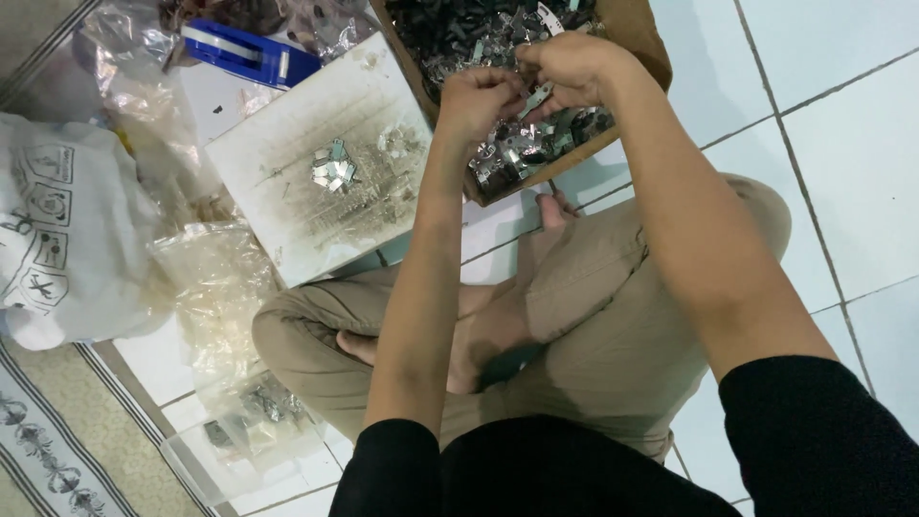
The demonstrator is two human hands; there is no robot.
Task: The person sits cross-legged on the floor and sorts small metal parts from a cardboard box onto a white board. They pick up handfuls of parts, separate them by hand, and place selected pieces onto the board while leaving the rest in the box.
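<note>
head view, looking down over crossed legs in tan trousers (593,335) on a white tiled floor (842,144); left hand (476,99) and right hand (571,69) raised together above a cardboard box (639,38); small flat metal piece (536,99) pinched between them, right fingers closed on its upper end, left fingers curled shut against its lower end; exact fingertip contact on the left side cannot be told; piece held just over the box's near corner, tilted; box filled with a heap of small metal parts (517,148), silvery near the front, darker toward the back; white board (325,163) lying just left of the box, dusty and marked, carrying a small pile of shiny metal pieces (333,172) near its middle; blue tape dispenser (251,53) beyond the board's far edge; crumpled clear plastic bags (215,278) left of the knee, one lower bag (258,412) holding more metal bits; white printed sack (67,230) at far left; patterned mat (48,450) at lower left corner; black sleeves (814,431) covering both upper arms
</note>
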